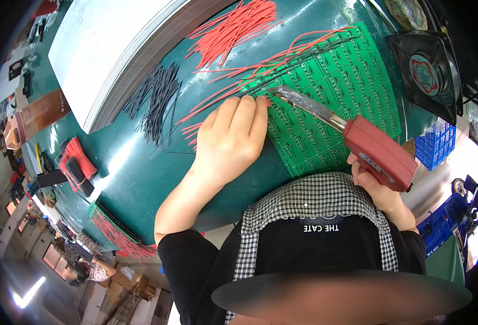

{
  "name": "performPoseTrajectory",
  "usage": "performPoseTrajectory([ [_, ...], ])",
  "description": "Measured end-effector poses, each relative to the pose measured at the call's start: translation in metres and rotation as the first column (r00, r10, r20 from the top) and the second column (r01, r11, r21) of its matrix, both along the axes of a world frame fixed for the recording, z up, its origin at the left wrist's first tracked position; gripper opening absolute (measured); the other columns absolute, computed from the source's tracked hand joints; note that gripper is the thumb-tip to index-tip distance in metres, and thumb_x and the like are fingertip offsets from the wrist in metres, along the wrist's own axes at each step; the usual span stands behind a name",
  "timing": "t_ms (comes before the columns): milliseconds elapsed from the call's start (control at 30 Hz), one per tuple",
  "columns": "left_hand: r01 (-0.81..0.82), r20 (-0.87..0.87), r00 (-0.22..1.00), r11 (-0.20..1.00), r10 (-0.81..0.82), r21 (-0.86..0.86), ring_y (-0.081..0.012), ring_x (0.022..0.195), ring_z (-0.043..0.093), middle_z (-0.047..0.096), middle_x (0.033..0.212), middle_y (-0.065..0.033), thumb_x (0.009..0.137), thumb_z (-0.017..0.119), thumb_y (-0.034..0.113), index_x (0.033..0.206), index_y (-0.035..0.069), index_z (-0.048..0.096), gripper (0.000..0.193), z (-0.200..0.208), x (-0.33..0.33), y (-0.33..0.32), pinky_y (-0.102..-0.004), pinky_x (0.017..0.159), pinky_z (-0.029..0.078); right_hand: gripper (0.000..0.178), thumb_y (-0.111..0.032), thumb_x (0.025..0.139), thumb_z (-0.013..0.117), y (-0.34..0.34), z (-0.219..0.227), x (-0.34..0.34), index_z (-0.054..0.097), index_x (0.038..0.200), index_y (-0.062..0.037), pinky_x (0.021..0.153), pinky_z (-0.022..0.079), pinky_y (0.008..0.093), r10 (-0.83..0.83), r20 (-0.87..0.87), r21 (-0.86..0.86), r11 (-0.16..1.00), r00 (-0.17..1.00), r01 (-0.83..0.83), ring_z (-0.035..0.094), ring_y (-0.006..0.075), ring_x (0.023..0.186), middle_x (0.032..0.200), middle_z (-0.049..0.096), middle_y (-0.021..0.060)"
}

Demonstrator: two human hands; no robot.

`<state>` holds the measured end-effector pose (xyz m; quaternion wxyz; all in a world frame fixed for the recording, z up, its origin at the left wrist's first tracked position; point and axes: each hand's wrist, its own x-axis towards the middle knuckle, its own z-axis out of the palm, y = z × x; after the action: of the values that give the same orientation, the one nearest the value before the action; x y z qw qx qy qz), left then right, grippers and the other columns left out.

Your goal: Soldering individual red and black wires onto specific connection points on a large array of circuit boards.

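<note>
Green circuit boards [331,122] lie joined in a large panel on the table in front of me, printed with repeating small patterns. My left hand [233,132] rests at the panel's left edge, fingers pressed together on a red wire [267,102] whose end peeks out at the index fingertip. My right hand [370,181] is closed round a red soldering gun [380,151]. The gun's metal barrel points up and left, its tip just right of my left fingertips, over the boards. Red and black wires [298,57] lie across the panel's far rows, several running out left of my left hand.
Loose red wires [241,27] and black wires [155,100] lie in heaps on the green table [136,173]. White stacked sheets [114,49] stand far left. A black fan [427,73] is at right, above a blue crate [436,146]. Another wired panel [114,227] sits at the table's left edge.
</note>
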<state>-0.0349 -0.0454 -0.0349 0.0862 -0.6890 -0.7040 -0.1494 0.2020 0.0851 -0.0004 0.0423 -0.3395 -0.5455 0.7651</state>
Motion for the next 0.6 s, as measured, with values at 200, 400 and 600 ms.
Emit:
performPoseTrajectory([
  [200, -0.03, -0.02, 0.999, 1.0, 0.03, -0.004, -0.0142, 0.066, 0.051, 0.051, 0.075, -0.0043, 0.064, 0.059, 0.007, 0.083, 0.0, 0.059, 0.02, 0.0, 0.001, 0.003, -0.0223, 0.051, 0.042, 0.064, -0.005, 0.07, 0.068, -0.001, 0.005, -0.006, 0.037, 0.125, 0.0026, 0.062, 0.044, 0.0202, -0.019, 0.078, 0.024, 1.0, 0.997, 0.017, 0.053, 0.008, 0.076, 0.103, 0.055, 0.008],
  [400, -0.05, -0.037, 0.998, 0.999, 0.05, -0.012, -0.0137, 0.064, 0.05, 0.051, 0.074, -0.0041, 0.065, 0.059, 0.007, 0.083, 0.0, 0.059, 0.019, 0.0, 0.002, 0.002, -0.022, 0.049, 0.04, 0.06, -0.008, 0.068, 0.07, -0.001, -0.003, -0.002, 0.043, 0.121, 0.0035, 0.062, 0.045, 0.0217, 0.043, 0.035, 0.214, 0.976, 0.998, -0.05, 0.054, 0.0084, 0.069, 0.107, 0.055, 0.0093],
  [600, -0.044, -0.09, 0.995, 0.999, 0.042, -0.015, -0.0135, 0.063, 0.05, 0.05, 0.073, -0.0042, 0.065, 0.059, 0.006, 0.082, 0.0, 0.059, 0.017, -0.001, 0.003, 0.003, -0.0219, 0.049, 0.04, 0.06, -0.011, 0.069, 0.07, 0.0, -0.008, 0.005, 0.043, 0.12, 0.0039, 0.058, 0.044, 0.0194, 0.117, 0.038, 0.352, 0.928, 0.992, -0.123, 0.052, 0.0059, 0.063, 0.107, 0.057, 0.0105],
])
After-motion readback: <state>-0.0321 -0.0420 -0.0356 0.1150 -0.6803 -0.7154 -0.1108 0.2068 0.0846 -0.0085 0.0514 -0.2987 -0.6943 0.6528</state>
